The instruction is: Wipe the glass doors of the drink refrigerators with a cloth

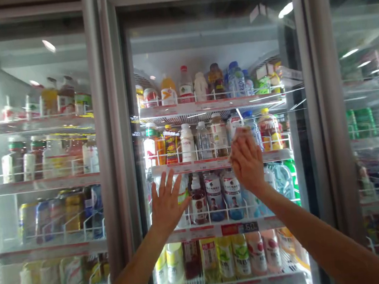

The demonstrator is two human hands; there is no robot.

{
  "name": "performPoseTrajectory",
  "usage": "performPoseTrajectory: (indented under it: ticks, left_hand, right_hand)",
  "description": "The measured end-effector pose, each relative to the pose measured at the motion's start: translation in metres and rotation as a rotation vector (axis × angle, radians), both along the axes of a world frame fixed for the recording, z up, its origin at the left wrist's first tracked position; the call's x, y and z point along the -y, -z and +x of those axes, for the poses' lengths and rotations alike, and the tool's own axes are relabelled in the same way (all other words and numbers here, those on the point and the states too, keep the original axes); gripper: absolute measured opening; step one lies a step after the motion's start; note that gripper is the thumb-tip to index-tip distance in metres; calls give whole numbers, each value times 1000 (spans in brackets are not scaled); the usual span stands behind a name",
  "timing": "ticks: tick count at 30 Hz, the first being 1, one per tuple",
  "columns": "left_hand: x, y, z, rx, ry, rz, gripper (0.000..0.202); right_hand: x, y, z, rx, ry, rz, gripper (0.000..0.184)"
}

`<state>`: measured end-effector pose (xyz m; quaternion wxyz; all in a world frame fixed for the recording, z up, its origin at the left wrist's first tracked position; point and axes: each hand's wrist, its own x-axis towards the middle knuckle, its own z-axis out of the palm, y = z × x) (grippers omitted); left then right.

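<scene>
In the head view, my left hand is spread flat, fingers apart, up against the glass door of a drinks fridge. It holds nothing. Higher and to the right, my right hand presses a crumpled, pinkish-brown cloth against the same glass; the cloth is blurred and mostly hidden under the fingers. Behind the glass stand rows of bottles, among them a white bottle and a dark bottle with a white cap.
A metal door frame edges the glass on the right. Thick upright posts stand at the left and right. More glass-fronted shelves of drinks lie on both sides. Price tags run along the shelf edges, and lights reflect in the glass.
</scene>
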<state>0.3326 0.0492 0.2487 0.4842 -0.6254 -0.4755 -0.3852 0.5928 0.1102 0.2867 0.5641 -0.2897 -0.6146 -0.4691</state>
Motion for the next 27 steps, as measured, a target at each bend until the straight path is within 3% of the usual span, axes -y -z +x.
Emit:
performPoseTrajectory:
  ticks: [5, 7, 10, 11, 13, 16, 19, 21, 23, 27]
  left_hand:
    - [1, 4, -5, -14, 2, 4, 65]
    - [2, 6, -8, -25, 16, 3, 65]
    - [2, 9, -12, -14, 31, 5, 63]
    - [3, 10, -11, -3, 31, 2, 63]
    - [5, 10, -5, 26, 42, 7, 62]
    - [7, 6, 17, 34, 188, 24, 60]
    - [5, -1, 51, 42, 463, -31, 57]
    - [0, -5, 75, 104, 579, -65, 57]
    - [-7, -8, 99, 150, 590, -53, 56]
    - [-26, -15, 150, 177, 401, 37, 49]
  right_hand:
    - [7, 15, -15, 546, -39, 21, 47]
    - [6, 11, -10, 421, -24, 1, 44]
    - [2, 2, -3, 13, 2, -8, 46]
    - [1, 3, -4, -18, 0, -4, 47]
    - [4, 13, -12, 139, -22, -14, 49]
    - [10, 33, -29, 421, -76, -88, 50]
    - [16, 39, -31, 451, -119, -138, 48]
    - [18, 36, -18, 453, -135, -124, 50]
    - [16, 32, 4, 385, -130, -92, 57]
    - [3, 29, 49, 114, -46, -66, 64]
